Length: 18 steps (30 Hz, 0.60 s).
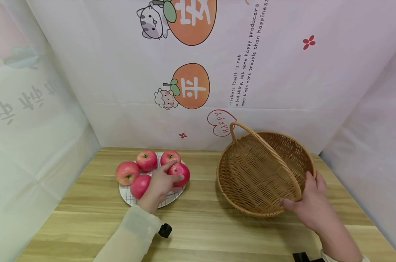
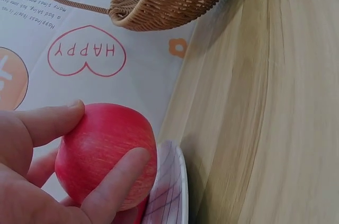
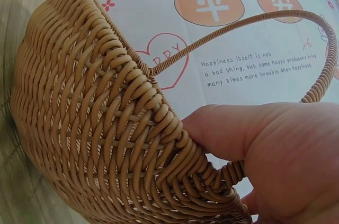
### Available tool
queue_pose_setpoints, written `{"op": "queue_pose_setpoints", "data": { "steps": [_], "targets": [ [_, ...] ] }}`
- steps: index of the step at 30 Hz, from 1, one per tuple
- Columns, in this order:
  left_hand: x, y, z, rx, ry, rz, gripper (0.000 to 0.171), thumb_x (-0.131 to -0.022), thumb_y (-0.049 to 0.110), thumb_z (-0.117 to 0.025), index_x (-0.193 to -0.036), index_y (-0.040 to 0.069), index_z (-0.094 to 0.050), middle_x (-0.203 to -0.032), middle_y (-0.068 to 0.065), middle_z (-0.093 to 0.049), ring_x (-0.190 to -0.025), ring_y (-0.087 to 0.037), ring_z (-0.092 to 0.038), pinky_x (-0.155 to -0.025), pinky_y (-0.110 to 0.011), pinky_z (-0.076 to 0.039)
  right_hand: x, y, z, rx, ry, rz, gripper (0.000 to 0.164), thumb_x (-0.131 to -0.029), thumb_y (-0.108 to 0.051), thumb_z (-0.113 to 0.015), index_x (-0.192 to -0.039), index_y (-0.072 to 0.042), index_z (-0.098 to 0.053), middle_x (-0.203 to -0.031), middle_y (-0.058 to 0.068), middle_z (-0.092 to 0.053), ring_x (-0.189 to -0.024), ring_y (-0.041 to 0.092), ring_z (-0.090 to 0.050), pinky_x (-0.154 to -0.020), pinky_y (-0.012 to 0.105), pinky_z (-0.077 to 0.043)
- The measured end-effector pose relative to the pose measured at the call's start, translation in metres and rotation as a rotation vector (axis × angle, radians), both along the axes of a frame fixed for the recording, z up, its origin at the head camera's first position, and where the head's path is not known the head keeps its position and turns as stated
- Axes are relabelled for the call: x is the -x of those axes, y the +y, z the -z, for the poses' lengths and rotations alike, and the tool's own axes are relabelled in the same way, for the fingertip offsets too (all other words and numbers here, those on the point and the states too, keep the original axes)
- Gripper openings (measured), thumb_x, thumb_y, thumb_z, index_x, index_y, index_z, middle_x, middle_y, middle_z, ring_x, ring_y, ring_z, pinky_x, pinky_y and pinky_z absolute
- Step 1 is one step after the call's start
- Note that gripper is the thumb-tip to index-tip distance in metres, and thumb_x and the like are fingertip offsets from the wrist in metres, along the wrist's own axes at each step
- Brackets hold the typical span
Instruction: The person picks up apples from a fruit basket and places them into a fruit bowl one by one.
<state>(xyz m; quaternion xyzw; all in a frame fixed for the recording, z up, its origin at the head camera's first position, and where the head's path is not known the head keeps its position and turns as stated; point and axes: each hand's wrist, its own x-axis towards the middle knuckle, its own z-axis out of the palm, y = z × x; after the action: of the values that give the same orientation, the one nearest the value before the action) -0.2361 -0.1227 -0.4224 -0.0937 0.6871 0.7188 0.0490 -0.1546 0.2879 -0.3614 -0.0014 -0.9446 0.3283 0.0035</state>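
Observation:
My left hand (image 1: pixel 162 183) grips a red apple (image 2: pixel 106 155) over the right side of a plate (image 1: pixel 127 198) with a grid pattern. Thumb and fingers lie on opposite sides of the apple in the left wrist view. Several more apples, such as the one at the far left (image 1: pixel 127 173), sit on the plate. At the right stands a brown wicker basket (image 1: pixel 250 178) with a tall arched handle, nothing inside it. My right hand (image 1: pixel 315 203) holds the basket's rim by the handle's near base, thumb on the rim in the right wrist view.
The wooden table (image 1: pixel 198 233) carries plate and basket, with bare wood between them. A white printed cloth (image 1: pixel 126 72) hangs behind the table and along both sides. Close behind the basket, its handle leans in front of the cloth.

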Motion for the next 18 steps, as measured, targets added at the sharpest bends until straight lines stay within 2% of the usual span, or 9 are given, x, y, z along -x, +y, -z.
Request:
{"op": "queue_pose_setpoints", "data": {
  "steps": [8, 12, 18],
  "targets": [
    [-0.006, -0.01, 0.002, 0.088, -0.006, -0.043, 0.07, -0.085, -0.002, -0.075, -0.148, 0.016, -0.05, -0.149, -0.019, -0.034, -0.126, -0.039, -0.044, -0.078, -0.046, -0.059, 0.0, 0.001, 0.0, -0.007, -0.008, -0.002, 0.127, -0.086, -0.042, -0.077, -0.147, 0.013, 0.02, -0.147, 0.032, 0.039, -0.134, 0.061, 0.017, -0.097, 0.079, -0.02],
    [-0.008, -0.013, 0.0, 0.14, -0.027, -0.044, 0.072, -0.086, 0.001, -0.075, -0.15, 0.017, -0.047, -0.151, -0.019, -0.031, -0.126, -0.038, -0.043, -0.076, -0.044, -0.06, -0.001, 0.0, -0.001, -0.008, -0.002, -0.002, 0.127, -0.086, -0.041, -0.077, -0.147, 0.013, 0.019, -0.147, 0.033, 0.038, -0.134, 0.061, 0.017, -0.097, 0.079, -0.02],
    [-0.008, -0.015, 0.0, 0.216, -0.001, -0.035, 0.07, -0.087, 0.001, -0.074, -0.151, 0.014, -0.046, -0.156, -0.022, -0.022, -0.125, -0.039, -0.045, -0.07, -0.041, -0.06, 0.0, -0.001, -0.002, -0.014, -0.003, -0.003, 0.125, -0.087, -0.038, -0.077, -0.147, 0.014, 0.019, -0.147, 0.033, 0.038, -0.134, 0.062, 0.016, -0.098, 0.079, -0.019]
  ]
}}
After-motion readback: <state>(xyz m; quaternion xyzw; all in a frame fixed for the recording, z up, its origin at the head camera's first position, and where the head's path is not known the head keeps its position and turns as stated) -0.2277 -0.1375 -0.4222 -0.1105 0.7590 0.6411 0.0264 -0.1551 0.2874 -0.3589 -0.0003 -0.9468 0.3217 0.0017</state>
